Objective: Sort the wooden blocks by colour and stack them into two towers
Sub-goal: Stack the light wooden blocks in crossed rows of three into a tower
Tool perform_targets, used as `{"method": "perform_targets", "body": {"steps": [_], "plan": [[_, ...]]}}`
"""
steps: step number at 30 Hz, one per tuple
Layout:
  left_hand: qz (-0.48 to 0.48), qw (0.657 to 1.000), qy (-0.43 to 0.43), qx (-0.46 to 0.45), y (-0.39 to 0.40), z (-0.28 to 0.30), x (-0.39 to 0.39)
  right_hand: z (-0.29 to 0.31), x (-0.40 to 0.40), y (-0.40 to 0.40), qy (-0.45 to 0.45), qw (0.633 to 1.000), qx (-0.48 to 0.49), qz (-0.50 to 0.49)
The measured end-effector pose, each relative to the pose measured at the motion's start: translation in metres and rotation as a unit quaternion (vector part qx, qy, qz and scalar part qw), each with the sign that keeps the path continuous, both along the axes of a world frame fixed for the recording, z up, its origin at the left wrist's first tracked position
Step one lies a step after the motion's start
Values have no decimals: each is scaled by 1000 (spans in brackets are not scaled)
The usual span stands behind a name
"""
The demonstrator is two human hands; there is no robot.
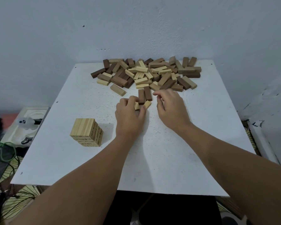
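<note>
A pile of light and dark wooden blocks (pixel 152 73) lies along the far edge of the white table (pixel 201 151). A tower of light blocks (pixel 86 132) stands at the left. My left hand (pixel 130 117) grips light blocks (pixel 147 104) near the table's middle, their ends showing past my fingers. Two dark blocks (pixel 144 95) lie side by side just beyond that hand. My right hand (pixel 170 106) hovers beside them with curled fingers and nothing in it.
One light block (pixel 118 90) lies loose left of the dark pair. A white tray with small objects (pixel 23 125) and green cables sit off the table's left edge. A wall rises right behind the pile.
</note>
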State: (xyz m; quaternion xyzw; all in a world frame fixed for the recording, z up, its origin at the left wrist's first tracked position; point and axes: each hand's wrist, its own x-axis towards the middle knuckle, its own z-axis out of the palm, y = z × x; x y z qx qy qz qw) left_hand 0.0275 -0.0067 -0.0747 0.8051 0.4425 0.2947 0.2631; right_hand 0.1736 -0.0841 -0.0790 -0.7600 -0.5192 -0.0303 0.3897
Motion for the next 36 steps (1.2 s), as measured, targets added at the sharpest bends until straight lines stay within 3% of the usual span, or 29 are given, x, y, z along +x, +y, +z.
{"method": "perform_targets", "body": {"steps": [4, 11, 14, 21, 27, 31, 36], "plan": [[46, 998, -28, -21, 1, 0, 0, 11, 3, 16, -70, 997, -35, -25], [71, 997, 7, -40, -5, 4, 2, 49, 17, 81, -131, 952, -276, 4], [74, 996, 7, -39, 1, 0, -1, 49, 23, 96, -129, 935, -330, -4], [60, 998, 16, -28, 3, -3, -1, 41, 30, 98, -186, 957, -219, -26], [58, 998, 14, -32, 3, -2, -2, 45, 33, 93, -224, 958, -178, 3], [55, 998, 7, -37, 4, -1, -3, 40, 22, 64, -124, 986, -109, -41], [41, 998, 19, -48, 3, 2, -6, 20, 4, -3, 2, 989, -112, -101]]}}
